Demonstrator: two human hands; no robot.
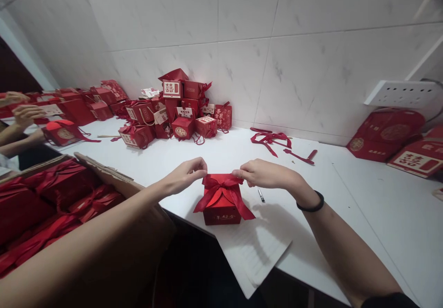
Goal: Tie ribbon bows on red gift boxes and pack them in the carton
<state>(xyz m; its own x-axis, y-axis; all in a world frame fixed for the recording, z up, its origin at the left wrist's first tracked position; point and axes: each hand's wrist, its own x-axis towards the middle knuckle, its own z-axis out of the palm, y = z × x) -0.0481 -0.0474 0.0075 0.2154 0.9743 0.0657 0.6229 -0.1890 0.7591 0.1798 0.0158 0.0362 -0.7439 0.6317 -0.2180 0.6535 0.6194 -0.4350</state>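
A red gift box (222,215) stands upright near the table's front edge, partly over a sheet of lined paper (256,252). Across its top runs a dark red ribbon (238,202) tied in a bow, its two tails hanging down the front. My left hand (188,174) pinches the bow's left loop at the box's top left corner. On the opposite side my right hand (258,173) pinches the right loop between thumb and finger. A black band (313,202) circles my right wrist. A pen (260,195) lies just right of the box.
At the left front, a cardboard carton (104,172) holds several ribboned red boxes. More red boxes (183,127) are piled by the wall. Loose red ribbons (272,138) lie behind my hands. A power strip (398,93) hangs at right. Another person's hands (27,114) work at far left.
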